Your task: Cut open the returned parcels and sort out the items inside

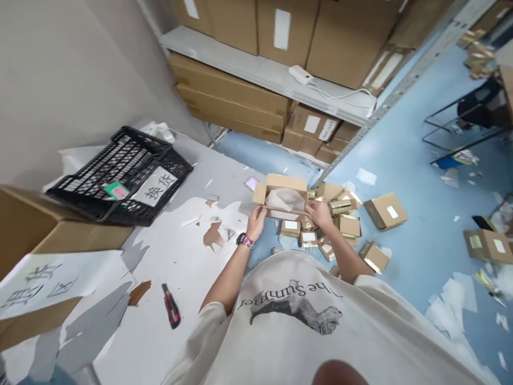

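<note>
Between my two hands is a small cardboard box (287, 182) with its flaps up and whitish wrapping (285, 199) inside. My left hand (256, 222) is closed on its near left corner. On the right end, my right hand (319, 213) grips the box's edge with bent fingers. A white label shows on the side facing me. Below and to the right of the box, several small taped cartons (308, 238) lie in a heap on the blue floor. A watch sits on my left wrist.
On the table (192, 310) at left lie a red and black utility knife (171, 306), torn paper scraps and a black plastic crate (120, 176). A large open carton (88, 236) stands at far left. Ahead, a metal shelf (248, 65) holds boxes. Cartons and paper litter the floor.
</note>
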A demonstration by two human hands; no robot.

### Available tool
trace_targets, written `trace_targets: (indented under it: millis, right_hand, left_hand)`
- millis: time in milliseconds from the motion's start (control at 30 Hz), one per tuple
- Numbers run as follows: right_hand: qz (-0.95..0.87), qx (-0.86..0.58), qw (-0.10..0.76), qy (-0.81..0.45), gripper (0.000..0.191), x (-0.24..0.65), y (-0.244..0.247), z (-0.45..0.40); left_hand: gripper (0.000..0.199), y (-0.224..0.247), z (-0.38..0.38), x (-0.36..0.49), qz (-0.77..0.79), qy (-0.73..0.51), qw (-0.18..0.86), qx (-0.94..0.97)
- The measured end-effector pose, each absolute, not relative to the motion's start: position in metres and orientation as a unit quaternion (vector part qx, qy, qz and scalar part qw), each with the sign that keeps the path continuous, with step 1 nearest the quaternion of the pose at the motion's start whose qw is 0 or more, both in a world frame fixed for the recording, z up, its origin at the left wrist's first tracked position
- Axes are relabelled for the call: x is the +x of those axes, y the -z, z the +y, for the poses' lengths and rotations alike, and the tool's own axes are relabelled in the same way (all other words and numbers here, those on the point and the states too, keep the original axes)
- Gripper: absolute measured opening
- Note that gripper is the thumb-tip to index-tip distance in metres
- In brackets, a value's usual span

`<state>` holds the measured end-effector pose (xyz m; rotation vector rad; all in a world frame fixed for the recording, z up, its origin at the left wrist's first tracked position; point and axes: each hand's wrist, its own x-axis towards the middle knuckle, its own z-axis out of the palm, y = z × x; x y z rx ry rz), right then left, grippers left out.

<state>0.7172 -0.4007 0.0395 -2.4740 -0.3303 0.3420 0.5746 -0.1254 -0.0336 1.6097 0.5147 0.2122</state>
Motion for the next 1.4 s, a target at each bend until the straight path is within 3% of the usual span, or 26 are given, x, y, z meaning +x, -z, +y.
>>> trace_targets:
  millis: [233, 300, 533, 667, 833, 1100, 1400]
  right_hand:
    - [0.088, -0.871, 0.439, 0.2, 0.043, 0.733, -0.076, -0.534]
    - [0.108, -0.853, 0.46, 0.221, 0.043, 0.732, -0.077, -0.547]
    - [0.026, -0.855, 0.513, 0.068, 0.047, 0.757, -0.048, -0.49]
    - [-0.097, -0.829, 0.55, -0.022, 0.048, 0.772, -0.037, -0.409]
    - [-0.297, -0.788, 0.521, -0.141, 0.047, 0.762, -0.03, -0.289]
    - [-0.527, -0.667, 0.453, -0.268, 0.043, 0.639, -0.049, -0.111]
    - [-0.632, -0.589, 0.372, -0.339, 0.04, 0.517, -0.065, -0.029]
  left_hand:
    - [0.043, 0.018, -0.23, 0.7, 0.144, -0.129, 0.712, 0.676]
    - [0.04, 0.015, -0.237, 0.706, 0.144, -0.11, 0.714, 0.676]
    - [0.039, 0.031, -0.182, 0.624, 0.204, -0.062, 0.689, 0.692]
    - [0.04, 0.039, -0.125, 0.532, 0.378, -0.165, 0.64, 0.648]
    - [0.042, 0.032, -0.084, 0.394, 0.576, -0.316, 0.553, 0.513]
    - [0.03, 0.039, -0.079, 0.225, 0.7, -0.45, 0.442, 0.336]
    - [0.023, 0.06, -0.069, 0.167, 0.689, -0.512, 0.438, 0.268]
